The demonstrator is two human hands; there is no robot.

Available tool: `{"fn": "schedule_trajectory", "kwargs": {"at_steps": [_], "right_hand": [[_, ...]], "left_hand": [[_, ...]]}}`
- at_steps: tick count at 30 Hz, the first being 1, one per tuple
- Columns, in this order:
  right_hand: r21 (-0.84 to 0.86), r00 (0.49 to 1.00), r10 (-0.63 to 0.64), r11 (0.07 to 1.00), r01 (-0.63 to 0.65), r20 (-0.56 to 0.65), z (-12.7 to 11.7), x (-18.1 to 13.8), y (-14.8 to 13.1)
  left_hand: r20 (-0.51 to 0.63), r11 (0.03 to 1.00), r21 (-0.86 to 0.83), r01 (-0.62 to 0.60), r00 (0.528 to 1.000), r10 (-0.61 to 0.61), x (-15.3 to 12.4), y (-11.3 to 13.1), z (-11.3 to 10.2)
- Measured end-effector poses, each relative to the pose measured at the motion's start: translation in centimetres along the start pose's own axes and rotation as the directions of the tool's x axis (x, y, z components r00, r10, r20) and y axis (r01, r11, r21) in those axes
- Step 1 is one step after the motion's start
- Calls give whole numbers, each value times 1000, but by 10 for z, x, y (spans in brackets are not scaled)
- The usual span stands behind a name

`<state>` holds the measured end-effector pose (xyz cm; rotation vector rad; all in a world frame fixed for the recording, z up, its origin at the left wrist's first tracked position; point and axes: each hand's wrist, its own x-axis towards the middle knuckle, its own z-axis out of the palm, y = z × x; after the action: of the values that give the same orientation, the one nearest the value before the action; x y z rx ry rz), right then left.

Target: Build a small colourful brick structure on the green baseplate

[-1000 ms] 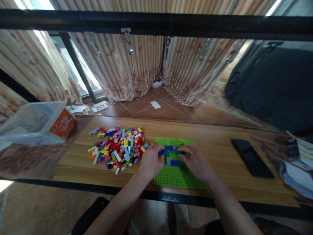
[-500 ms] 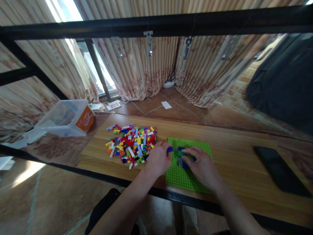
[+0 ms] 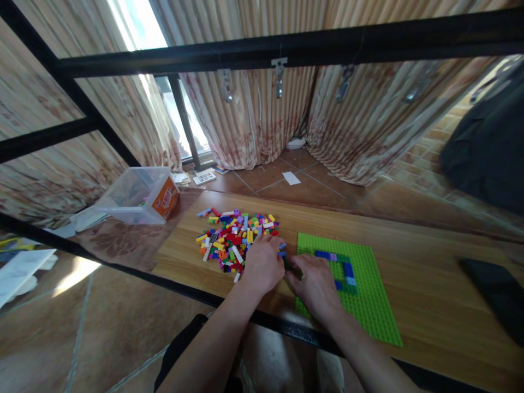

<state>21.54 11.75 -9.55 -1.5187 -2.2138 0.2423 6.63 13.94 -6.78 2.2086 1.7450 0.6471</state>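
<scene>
Many bricks [image 3: 229,234] lie piled on the table [image 3: 180,240]. The left hand [image 3: 264,263] is at their edge, its grip hidden. Beside it, a dark brick [image 3: 293,268] is pinched by the right hand [image 3: 315,285]. Blue bricks [image 3: 348,271] sit on the green board [image 3: 374,305].

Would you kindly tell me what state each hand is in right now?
Left hand: curled beside the brick pile; whether it holds anything cannot be told.
Right hand: closed on a dark green brick.
</scene>
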Motion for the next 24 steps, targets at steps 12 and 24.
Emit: {"fn": "schedule_trajectory", "kwargs": {"at_steps": [12,24], "right_hand": [[112,999,8,994,-4,-37,4,-3,5],[125,999,-7,992,12,-40,-3,-3,9]], "left_hand": [[-157,974,49,220,965,-210,9,-43,-43],[-25,979,141,149,989,-147,11,-54,-36]]}}
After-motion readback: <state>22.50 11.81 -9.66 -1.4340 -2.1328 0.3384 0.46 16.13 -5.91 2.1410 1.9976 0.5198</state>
